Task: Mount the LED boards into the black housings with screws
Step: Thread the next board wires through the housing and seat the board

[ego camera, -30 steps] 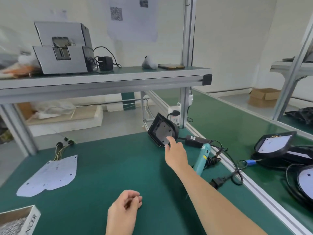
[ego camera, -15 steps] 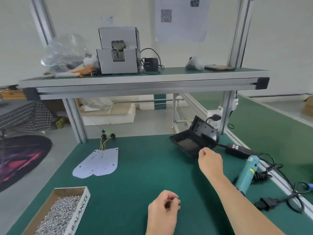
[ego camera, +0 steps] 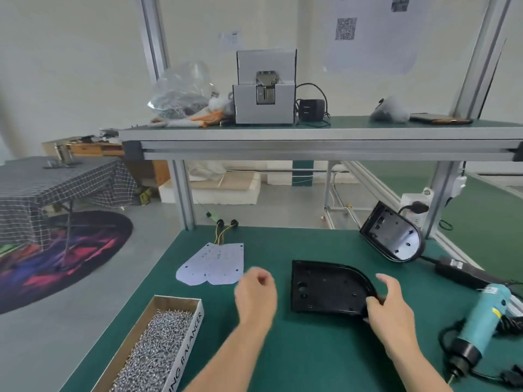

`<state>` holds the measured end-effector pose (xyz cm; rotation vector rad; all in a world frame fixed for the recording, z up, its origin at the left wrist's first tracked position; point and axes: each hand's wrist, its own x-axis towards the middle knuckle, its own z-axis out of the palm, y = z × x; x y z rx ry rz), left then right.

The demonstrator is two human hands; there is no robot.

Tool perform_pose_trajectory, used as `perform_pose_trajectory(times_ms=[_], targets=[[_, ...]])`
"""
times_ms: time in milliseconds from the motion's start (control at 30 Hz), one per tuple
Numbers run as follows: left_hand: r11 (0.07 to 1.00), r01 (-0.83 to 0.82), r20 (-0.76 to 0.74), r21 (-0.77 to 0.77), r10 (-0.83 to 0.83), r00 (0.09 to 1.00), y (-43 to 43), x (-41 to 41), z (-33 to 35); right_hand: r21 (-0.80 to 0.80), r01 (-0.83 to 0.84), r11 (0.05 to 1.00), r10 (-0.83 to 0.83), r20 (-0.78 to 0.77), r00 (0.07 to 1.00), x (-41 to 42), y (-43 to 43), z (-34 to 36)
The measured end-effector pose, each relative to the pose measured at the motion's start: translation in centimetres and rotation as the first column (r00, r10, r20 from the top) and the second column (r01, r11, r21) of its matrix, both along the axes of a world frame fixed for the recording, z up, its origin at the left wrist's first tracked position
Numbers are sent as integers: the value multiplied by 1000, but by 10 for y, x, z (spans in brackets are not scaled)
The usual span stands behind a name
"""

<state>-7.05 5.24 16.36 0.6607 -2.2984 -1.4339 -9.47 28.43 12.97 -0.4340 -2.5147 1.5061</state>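
Observation:
A black housing (ego camera: pixel 328 287) lies flat, hollow side up, on the green bench in front of me. My right hand (ego camera: pixel 389 306) grips its rounded right edge. Blurred and holding nothing, my left hand (ego camera: pixel 254 292) hovers with loosely curled fingers just left of the housing. Two white LED boards (ego camera: pixel 213 264) with yellow wires lie side by side farther left. A second black housing (ego camera: pixel 393 236) leans tilted at the back right. A cardboard box of screws (ego camera: pixel 158 343) stands at the front left.
A teal electric screwdriver (ego camera: pixel 481 326) with its cable lies at the right edge, beside a black power adapter (ego camera: pixel 464 271). An aluminium shelf (ego camera: pixel 311 137) spans overhead, carrying a grey screw feeder (ego camera: pixel 264 89) and bags. A frame post (ego camera: pixel 441 193) stands at the back right.
My right hand has pulled a black housing from the back right toward me and laid it flat. My left hand has lifted and moved up beside it. The view has turned left.

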Motion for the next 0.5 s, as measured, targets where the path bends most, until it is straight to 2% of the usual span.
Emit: perform_pose_trajectory(times_ms=[67, 133, 200, 267, 400, 500], targets=[[989, -124, 56, -86, 129, 990, -46, -30, 11, 10, -6, 1000, 6, -6, 1000, 2, -1, -6], [962, -160, 188, -222, 204, 961, -85, -54, 15, 28, 1, 1000, 0, -54, 999, 3, -4, -12], [928, -97, 396, -359, 245, 885, -110, -68, 13, -17, -1, 1000, 0, -79, 997, 4, -6, -14], [919, -26, 516, -394, 245, 821, -122, -78, 9, -46, -28, 999, 24, -89, 996, 4, -8, -14], [883, 154, 621, -443, 179, 763, -127, -95, 0, -17, -130, 991, 125, -162, 979, 2, -11, -15], [849, 262, 689, -459, 155, 708, -124, -99, 2, -28, -136, 990, 130, -165, 978, 1, -9, -19]])
